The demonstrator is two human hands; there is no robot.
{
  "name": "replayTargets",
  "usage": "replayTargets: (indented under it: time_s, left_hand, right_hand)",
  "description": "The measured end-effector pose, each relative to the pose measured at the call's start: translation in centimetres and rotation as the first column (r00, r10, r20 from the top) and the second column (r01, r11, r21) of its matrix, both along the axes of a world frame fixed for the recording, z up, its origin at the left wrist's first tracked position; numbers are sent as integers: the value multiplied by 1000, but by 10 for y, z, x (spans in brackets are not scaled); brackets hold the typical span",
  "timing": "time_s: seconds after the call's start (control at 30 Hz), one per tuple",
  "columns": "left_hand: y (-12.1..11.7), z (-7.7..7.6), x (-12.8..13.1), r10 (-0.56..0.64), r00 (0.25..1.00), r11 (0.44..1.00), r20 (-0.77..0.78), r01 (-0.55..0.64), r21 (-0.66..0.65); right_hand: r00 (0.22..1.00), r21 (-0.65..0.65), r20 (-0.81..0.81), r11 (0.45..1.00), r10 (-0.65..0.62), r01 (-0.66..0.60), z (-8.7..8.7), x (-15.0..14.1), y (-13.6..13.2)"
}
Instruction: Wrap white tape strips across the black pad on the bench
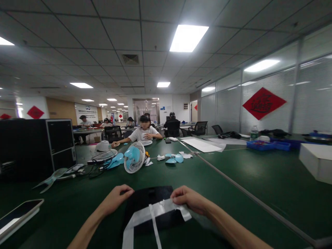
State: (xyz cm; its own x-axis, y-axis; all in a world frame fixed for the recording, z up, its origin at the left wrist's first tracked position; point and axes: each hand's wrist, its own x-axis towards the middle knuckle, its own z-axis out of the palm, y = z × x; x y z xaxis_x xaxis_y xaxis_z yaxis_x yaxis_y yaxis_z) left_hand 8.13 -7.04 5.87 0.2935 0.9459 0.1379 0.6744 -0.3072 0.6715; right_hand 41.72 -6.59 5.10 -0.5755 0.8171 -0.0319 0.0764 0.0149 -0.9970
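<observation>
A flat black piece [138, 200] lies on the green table in front of me; whether it is cloth or a panel I cannot tell. A shiny silver-grey band [144, 214] runs across it and bends down at the left, with a narrower pale strip [155, 224] crossing it. My left hand [116, 199] is closed at the black piece's upper left edge, thumb and fingers together there. At the upper right, my right hand [189, 199] pinches the silver-grey band near its right end, which hangs past the black piece.
A small fan [134, 158] with blue blades, a loose blue fan blade [174, 159] and cables stand ahead. On the left are a black computer case [61, 145] and a phone-like device [19, 218]. A person [145, 133] sits opposite. Blue trays [267, 145] and a white box [316, 162] lie right.
</observation>
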Motion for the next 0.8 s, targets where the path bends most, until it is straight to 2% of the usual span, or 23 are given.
replayTargets:
  time_s: [0.1,0.2,0.37,0.53,0.8]
  left_hand:
    - [-10,9,4,-144,988,969,64,154,-191]
    - [-18,9,9,-240,966,922,95,258,-290]
    - [-18,2,12,-232,966,899,118,259,-354]
    - [-13,-6,13,-196,979,885,56,202,-420]
    - [-10,-10,15,-190,982,915,2,178,-361]
  right_hand:
    - [998,-6,31,998,-57,57,-3,3,0]
    - [994,18,56,996,-93,92,-4,4,0]
    - [982,72,153,993,-109,99,-6,3,0]
    - [946,162,285,981,-152,109,-7,1,-3]
    - [869,336,425,935,-254,110,-2,-5,-8]
